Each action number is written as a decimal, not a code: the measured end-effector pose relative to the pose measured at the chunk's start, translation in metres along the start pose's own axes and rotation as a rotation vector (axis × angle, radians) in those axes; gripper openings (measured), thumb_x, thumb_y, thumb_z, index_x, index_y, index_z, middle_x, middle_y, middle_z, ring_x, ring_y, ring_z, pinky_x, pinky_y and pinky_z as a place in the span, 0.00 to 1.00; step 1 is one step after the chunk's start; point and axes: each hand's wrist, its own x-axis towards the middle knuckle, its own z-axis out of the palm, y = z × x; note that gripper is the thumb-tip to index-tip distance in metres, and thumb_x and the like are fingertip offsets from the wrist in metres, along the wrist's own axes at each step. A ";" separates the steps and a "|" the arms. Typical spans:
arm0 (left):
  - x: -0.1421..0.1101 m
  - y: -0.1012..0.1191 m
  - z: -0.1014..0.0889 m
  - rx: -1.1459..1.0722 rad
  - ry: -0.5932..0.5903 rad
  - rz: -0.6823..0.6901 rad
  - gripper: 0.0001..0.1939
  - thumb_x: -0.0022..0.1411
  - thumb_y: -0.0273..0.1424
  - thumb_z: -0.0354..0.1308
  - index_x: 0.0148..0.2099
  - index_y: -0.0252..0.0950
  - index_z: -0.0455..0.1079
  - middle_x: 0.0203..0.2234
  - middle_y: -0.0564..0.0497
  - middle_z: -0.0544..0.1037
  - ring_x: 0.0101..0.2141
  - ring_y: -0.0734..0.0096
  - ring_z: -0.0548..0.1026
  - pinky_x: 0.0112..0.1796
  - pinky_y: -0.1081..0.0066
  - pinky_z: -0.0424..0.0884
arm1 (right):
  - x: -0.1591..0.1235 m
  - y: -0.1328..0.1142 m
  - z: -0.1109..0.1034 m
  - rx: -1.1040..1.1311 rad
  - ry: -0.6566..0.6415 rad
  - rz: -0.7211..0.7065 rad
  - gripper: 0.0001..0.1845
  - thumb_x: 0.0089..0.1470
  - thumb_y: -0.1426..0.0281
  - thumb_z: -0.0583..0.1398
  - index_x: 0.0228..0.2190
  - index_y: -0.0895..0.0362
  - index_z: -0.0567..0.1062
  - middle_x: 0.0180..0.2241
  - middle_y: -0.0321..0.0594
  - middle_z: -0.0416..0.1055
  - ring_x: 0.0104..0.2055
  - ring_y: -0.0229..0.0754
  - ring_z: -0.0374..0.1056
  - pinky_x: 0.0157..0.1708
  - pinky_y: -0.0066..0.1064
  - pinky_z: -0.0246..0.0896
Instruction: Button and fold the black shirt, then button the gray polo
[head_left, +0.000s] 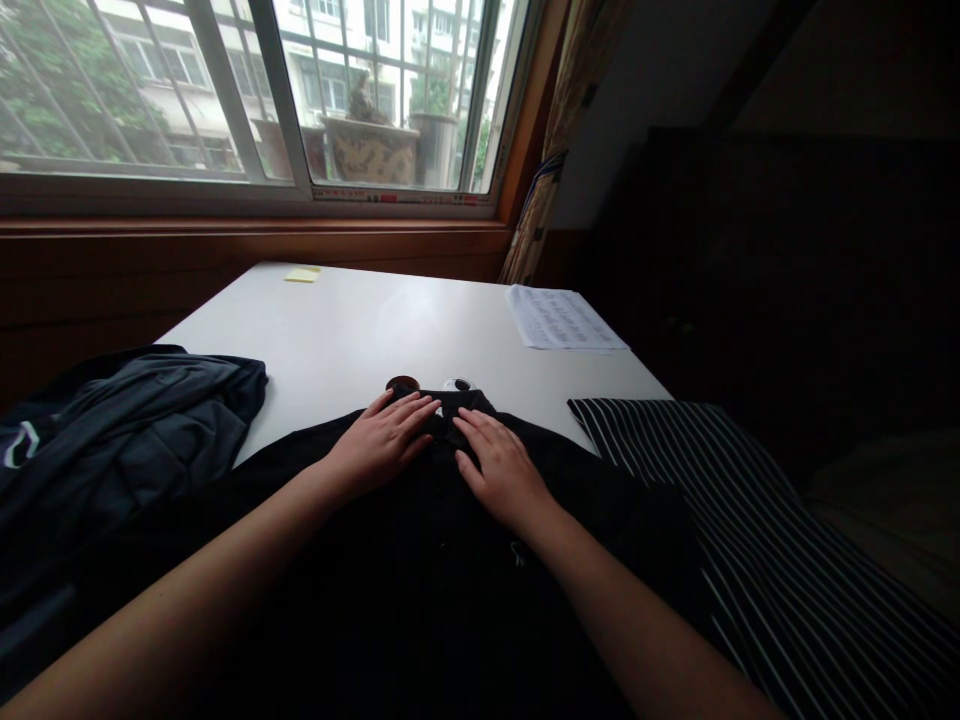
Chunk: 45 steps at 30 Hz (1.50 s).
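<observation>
A black shirt (420,580) with a collar is spread over the near part of the white table, its collar end pointing away from me. My left hand (385,440) lies flat on the left side of the collar, fingers stretched out. On the collar's other side rests my right hand (501,462), its fingers extended too. A small light label shows at the neck between them. Just beyond the collar are a round brown object (403,382) and a round white object (458,384), both partly hidden by the shirt.
Dark blue-grey clothing (180,410) is heaped at the left table edge. Black-and-white striped cloth (675,440) drapes over the right side. Printed sheets (566,320) lie at the back right of the white table (360,320), and a yellow sticky note (302,274) at the back left.
</observation>
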 end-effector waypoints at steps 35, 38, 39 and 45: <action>-0.003 -0.006 0.004 0.170 -0.113 0.024 0.28 0.76 0.45 0.38 0.73 0.44 0.50 0.72 0.50 0.50 0.71 0.59 0.46 0.68 0.46 0.40 | 0.013 0.005 0.000 -0.206 -0.210 0.086 0.34 0.69 0.51 0.47 0.69 0.51 0.55 0.73 0.39 0.38 0.75 0.45 0.35 0.70 0.47 0.37; -0.004 -0.006 0.002 0.160 -0.121 0.005 0.29 0.76 0.47 0.38 0.73 0.45 0.49 0.72 0.51 0.49 0.71 0.59 0.46 0.67 0.44 0.42 | 0.012 0.008 -0.003 -0.216 -0.230 0.064 0.35 0.69 0.51 0.47 0.70 0.52 0.53 0.73 0.39 0.36 0.75 0.45 0.34 0.70 0.47 0.37; -0.004 -0.006 0.001 0.156 -0.124 0.002 0.29 0.76 0.47 0.38 0.73 0.46 0.49 0.72 0.52 0.49 0.71 0.59 0.46 0.67 0.44 0.42 | 0.012 0.010 -0.005 -0.220 -0.233 0.060 0.35 0.69 0.51 0.47 0.70 0.53 0.52 0.73 0.39 0.36 0.75 0.45 0.33 0.71 0.47 0.36; -0.003 -0.007 0.002 0.141 -0.148 -0.015 0.30 0.75 0.48 0.38 0.74 0.46 0.48 0.72 0.52 0.48 0.71 0.59 0.45 0.67 0.42 0.41 | -0.010 0.025 -0.018 -0.266 -0.255 0.086 0.37 0.68 0.50 0.46 0.70 0.56 0.50 0.73 0.41 0.36 0.74 0.45 0.35 0.71 0.47 0.35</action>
